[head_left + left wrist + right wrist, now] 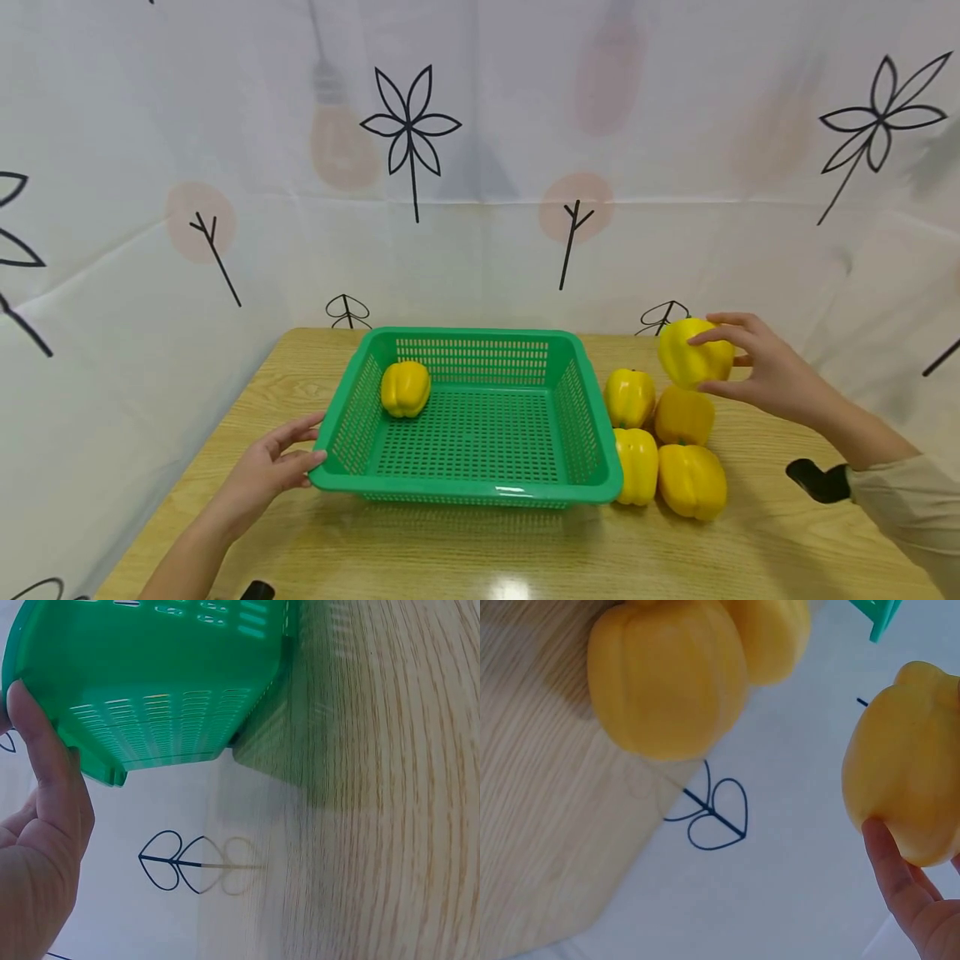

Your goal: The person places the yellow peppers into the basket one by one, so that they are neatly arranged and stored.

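Observation:
A yellow bell pepper (690, 354) is held in the air by my right hand (772, 371), between fingers and thumb; the right wrist view also shows this pepper (907, 765). Below it several more yellow bell peppers (692, 482) sit together on the table, just right of a green plastic basket (465, 487). Inside the basket, toward its left wall, lies one yellow bell pepper (406, 389). My left hand (262, 471) grips the basket's rim at the near left corner. From the left wrist, that hand (49, 802) touches the rim from outside.
The basket stands on a light wood table (420, 554). A white cloth (480, 258) printed with flowers and twigs hangs behind the table and along its sides. Dark strap-like pieces (819, 481) show near the right wrist.

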A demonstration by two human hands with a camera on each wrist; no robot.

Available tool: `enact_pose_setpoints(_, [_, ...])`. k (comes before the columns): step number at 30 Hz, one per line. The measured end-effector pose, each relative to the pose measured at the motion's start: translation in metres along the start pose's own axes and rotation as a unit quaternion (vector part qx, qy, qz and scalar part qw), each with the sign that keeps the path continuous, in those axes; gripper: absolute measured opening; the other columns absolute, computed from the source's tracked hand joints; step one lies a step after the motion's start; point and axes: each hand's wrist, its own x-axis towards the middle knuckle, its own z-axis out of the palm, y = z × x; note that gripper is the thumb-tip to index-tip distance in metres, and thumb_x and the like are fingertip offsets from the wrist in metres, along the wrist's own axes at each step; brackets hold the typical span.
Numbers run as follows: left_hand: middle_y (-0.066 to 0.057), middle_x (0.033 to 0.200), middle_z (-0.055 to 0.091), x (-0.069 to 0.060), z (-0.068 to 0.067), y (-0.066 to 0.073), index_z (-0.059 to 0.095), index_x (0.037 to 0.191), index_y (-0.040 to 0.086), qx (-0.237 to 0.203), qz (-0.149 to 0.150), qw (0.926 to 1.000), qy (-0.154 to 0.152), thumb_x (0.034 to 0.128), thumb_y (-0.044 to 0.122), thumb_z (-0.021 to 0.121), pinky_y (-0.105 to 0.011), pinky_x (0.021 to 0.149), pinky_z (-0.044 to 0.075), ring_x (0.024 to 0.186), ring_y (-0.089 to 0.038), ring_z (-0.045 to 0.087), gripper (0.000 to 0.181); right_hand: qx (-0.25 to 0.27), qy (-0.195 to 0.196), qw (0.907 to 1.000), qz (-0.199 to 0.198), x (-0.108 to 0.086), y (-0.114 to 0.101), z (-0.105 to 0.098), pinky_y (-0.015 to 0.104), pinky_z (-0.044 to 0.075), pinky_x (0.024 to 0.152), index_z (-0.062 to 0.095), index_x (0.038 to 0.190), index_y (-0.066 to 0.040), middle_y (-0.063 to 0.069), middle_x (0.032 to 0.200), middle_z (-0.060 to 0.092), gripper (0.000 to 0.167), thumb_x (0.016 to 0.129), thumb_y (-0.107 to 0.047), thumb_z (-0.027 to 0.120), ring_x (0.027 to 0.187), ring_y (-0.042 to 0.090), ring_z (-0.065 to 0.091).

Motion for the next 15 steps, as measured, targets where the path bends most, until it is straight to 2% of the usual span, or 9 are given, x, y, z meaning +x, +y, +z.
enact_pose_setpoints(8, [-0.02,0.134,0.036,-0.001,0.0,0.001,0.032,0.144,0.006,-0.002,0.0,1.0,-0.001,0.091,0.018,0.062,-0.036,0.074,0.051,0.095,-0.017,0.059,0.062,-0.009,-0.011,0.9998,0.011,0.01,-0.009,0.004,0.056,0.048,0.07,0.059,0.113,-0.006,0.024,0.131,0.037,0.05,0.069,-0.008,0.083,0.103,0.041,0.047])
enact_pose_setpoints(12, [-0.02,0.134,0.035,-0.001,-0.001,0.001,0.032,0.145,0.007,-0.005,0.001,1.0,-0.002,0.0912,0.018,0.061,-0.036,0.073,0.051,0.094,-0.017,0.059,0.062,0.012,-0.011,0.9997,0.017,0.017,-0.014,0.008,0.055,0.048,0.073,0.06,0.114,-0.005,0.023,0.132,0.036,0.049,0.07,-0.008,0.082,0.104,0.04,0.048])
enact_pose_setpoints(15, [-0.021,0.135,0.034,-0.001,-0.001,0.0,0.031,0.145,0.006,-0.005,0.005,1.0,-0.006,0.0918,0.018,0.061,-0.036,0.073,0.051,0.095,-0.017,0.058,0.062,0.031,-0.008,0.9995,0.0,0.023,-0.018,0.013,0.058,0.047,0.072,0.06,0.113,-0.003,0.024,0.131,0.035,0.048,0.07,-0.003,0.081,0.107,0.041,0.044])
